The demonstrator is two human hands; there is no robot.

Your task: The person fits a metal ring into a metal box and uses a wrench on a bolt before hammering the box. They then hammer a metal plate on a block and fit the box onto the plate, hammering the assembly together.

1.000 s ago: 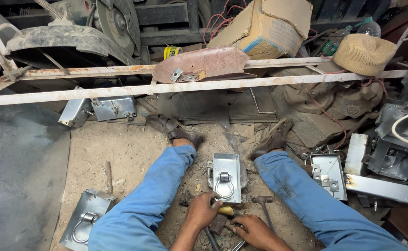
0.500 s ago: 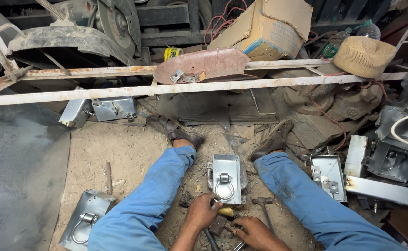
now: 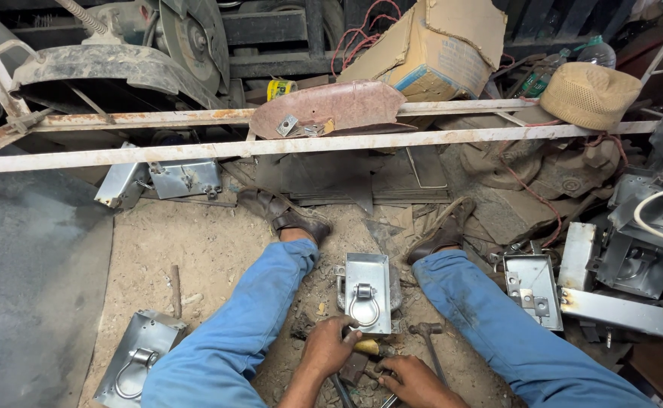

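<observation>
Tool: a yellow-handled tool (image 3: pixel 367 347) lies low between the legs, in the left hand (image 3: pixel 331 347).
Left grip: fingers curled shut around the handle.
Right hand (image 3: pixel 415 378): closed on small dark metal parts; exact hold unclear.
Handling: likely stiff, light; hold mid-handle.
Just beyond grip: metal plate with ring (image 3: pixel 367 293).
Right of grip: hammer (image 3: pixel 426 332).
</observation>
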